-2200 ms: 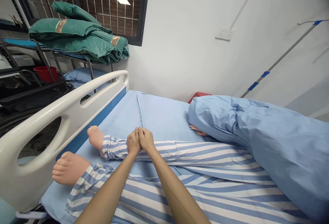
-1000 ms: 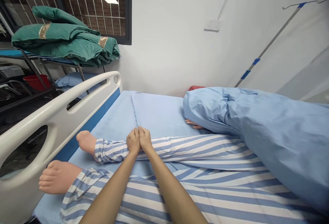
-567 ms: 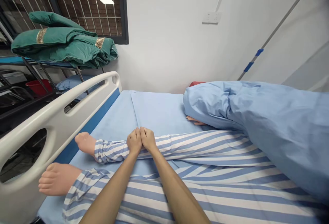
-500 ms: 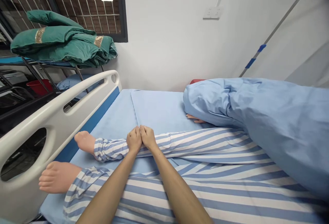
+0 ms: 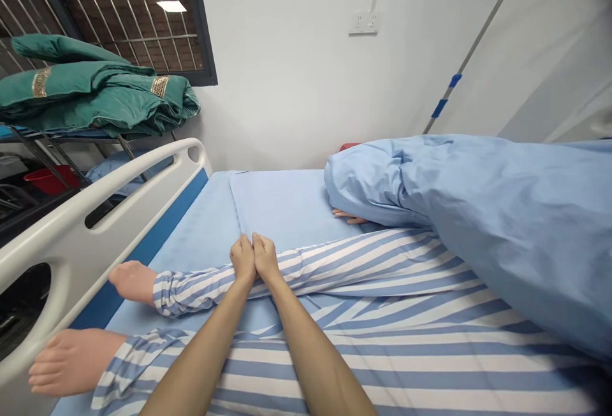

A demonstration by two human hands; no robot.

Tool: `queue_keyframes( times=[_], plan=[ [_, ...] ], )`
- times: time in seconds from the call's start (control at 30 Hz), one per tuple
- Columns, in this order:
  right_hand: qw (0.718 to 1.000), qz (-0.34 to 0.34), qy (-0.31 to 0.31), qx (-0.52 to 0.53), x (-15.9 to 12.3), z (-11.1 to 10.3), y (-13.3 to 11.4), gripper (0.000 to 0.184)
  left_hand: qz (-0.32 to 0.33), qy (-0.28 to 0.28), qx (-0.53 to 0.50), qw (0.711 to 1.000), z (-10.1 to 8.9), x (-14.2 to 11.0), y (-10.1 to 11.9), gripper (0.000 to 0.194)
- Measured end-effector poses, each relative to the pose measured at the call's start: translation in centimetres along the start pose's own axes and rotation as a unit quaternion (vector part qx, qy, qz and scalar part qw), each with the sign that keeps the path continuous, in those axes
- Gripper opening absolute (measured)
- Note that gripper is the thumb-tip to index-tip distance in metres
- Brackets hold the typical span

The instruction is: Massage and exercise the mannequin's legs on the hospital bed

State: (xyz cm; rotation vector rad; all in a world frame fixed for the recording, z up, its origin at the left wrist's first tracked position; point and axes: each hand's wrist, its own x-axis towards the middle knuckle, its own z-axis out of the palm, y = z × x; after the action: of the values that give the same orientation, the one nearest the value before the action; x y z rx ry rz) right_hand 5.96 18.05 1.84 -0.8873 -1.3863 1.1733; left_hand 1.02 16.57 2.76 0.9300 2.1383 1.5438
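A manikin lies on a hospital bed in blue-and-white striped pyjama trousers (image 5: 363, 263). My left hand (image 5: 242, 259) and my right hand (image 5: 264, 258) sit side by side on the far leg's shin, fingers curled over it, knuckles touching. The far foot (image 5: 131, 279) points at the footboard. The near foot (image 5: 71, 360) lies at the lower left. A light blue duvet (image 5: 478, 206) covers the upper body, and a manikin hand (image 5: 349, 216) peeks from under its edge.
The white footboard (image 5: 95, 206) with grip holes runs along the left. Folded green blankets (image 5: 95, 91) rest on a metal rack behind it, above a red basin (image 5: 45, 180). A barred window, a wall socket (image 5: 363, 22) and a slanted IV pole (image 5: 459, 65) stand behind.
My hands have stayed gripped on the far shin. The view has swung rightward and lower, so the footboard, feet and blankets have slid to the left of the picture.
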Motion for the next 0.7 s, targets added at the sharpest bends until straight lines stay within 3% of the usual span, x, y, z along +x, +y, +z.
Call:
queue_keyframes(
  times=[0.13, 0.47, 0.7],
  plan=[
    [1.0, 0.012, -0.005, -0.023, 0.0, -0.1, 0.1, 0.041, 0.077, -0.013, 0.069, 0.995, -0.1, -0.4, -0.8, 0.039],
    [0.977, -0.006, -0.063, -0.205, 1.1, -2.1, -1.3, 0.026, 0.093, -0.047, 0.163, 0.981, -0.1, -0.7, -0.6, 0.041],
    [0.955, -0.05, -0.06, -0.285, 0.6, -3.1, -0.5, 0.045, 0.09, -0.05, 0.2, 0.974, 0.2, -1.0, -0.5, 0.043]
  ],
)
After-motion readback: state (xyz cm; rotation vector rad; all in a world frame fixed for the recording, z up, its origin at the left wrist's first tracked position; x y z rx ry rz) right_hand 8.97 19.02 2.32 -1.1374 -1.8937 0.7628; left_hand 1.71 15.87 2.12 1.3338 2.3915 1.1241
